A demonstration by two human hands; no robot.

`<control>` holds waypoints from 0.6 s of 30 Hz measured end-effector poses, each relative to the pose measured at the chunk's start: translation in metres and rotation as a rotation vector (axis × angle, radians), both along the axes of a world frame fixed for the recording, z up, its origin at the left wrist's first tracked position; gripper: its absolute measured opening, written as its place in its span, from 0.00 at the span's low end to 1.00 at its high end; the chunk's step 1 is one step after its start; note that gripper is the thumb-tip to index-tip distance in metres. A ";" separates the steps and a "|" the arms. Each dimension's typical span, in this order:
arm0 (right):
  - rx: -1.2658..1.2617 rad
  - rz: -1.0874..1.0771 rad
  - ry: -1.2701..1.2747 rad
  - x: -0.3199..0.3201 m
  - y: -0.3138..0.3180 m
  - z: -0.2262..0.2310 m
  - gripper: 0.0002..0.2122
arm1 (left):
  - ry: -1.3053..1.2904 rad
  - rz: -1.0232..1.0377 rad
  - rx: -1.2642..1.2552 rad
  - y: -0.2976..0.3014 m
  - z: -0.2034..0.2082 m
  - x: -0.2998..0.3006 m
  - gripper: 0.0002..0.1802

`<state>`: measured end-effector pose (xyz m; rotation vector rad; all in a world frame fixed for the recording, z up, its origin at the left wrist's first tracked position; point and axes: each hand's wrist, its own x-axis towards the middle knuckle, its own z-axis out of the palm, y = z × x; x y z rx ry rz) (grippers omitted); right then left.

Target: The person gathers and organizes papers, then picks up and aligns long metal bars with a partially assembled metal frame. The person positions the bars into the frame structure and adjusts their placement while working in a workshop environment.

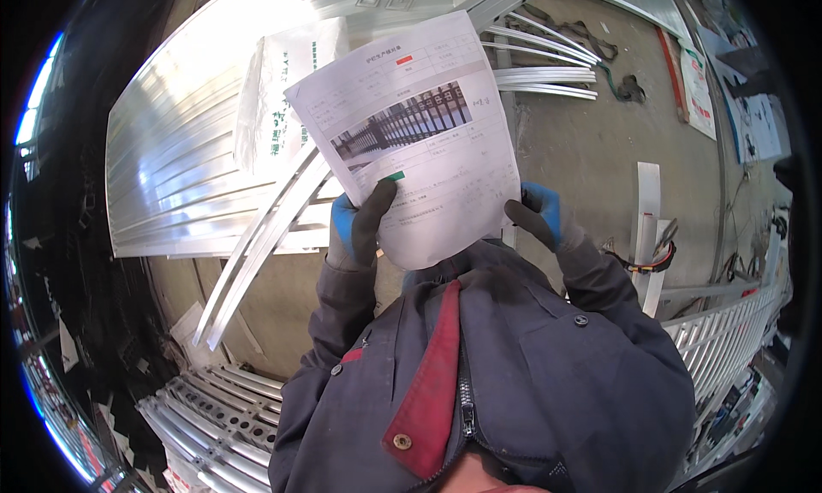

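A white printed sheet of paper (445,168) is held up in front of my chest, its lower edge curling toward me. It carries a table of text, a photo of a dark fence, and small red and green marks. My left hand (364,219), in a blue and dark grey glove, pinches the sheet's lower left edge with the thumb on top. At the lower right edge my right hand (537,215), gloved alike, grips the paper, its thumb on the near face. The fingers behind the sheet are partly hidden.
Beyond the paper lie shiny metal panels (171,159) with a white plastic-wrapped package (295,74). Long metal strips (265,236) cross at left; thin bars (548,78) lie at far right. Metal racks (223,416) stand near left, and a slatted metal frame (719,347) is at right.
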<state>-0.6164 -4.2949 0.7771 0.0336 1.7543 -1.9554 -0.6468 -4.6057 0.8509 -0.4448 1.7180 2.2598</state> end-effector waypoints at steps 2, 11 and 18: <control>0.134 -0.091 0.008 0.008 -0.014 0.002 0.19 | 0.015 -0.020 -0.014 -0.005 -0.001 -0.003 0.23; 0.128 -0.278 -0.009 0.029 -0.042 0.013 0.16 | -0.058 -0.133 0.000 -0.023 -0.004 -0.017 0.24; 0.099 -0.341 -0.039 0.037 -0.048 0.001 0.15 | -0.046 -0.165 0.016 -0.030 -0.008 -0.019 0.25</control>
